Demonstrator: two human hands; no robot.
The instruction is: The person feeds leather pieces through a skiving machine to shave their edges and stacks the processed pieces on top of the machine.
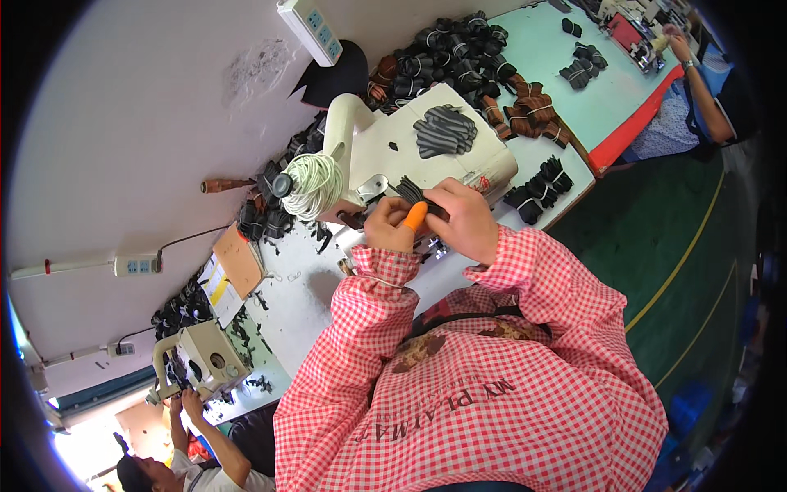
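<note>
A small bunch of dark grey strips (410, 190) is pinched between my two hands, just in front of a cream machine (389, 139). My left hand (390, 226) is closed on its near left side. An orange finger cover (416, 216) shows on one digit between the hands. My right hand (466, 220) closes on the bunch from the right, and its fingers partly hide the strips. A larger pile of loose grey strips (445, 131) lies on the machine's flat top. White cord (311, 187) is wound in a thick coil at the machine's left.
Banded black bundles (447, 53) and brown bundles (531, 111) heap up behind the machine. More black bundles (541, 190) lie at the table's right edge. A screwdriver-like tool (225, 185) rests by the wall. Co-workers sit at machines lower left and upper right.
</note>
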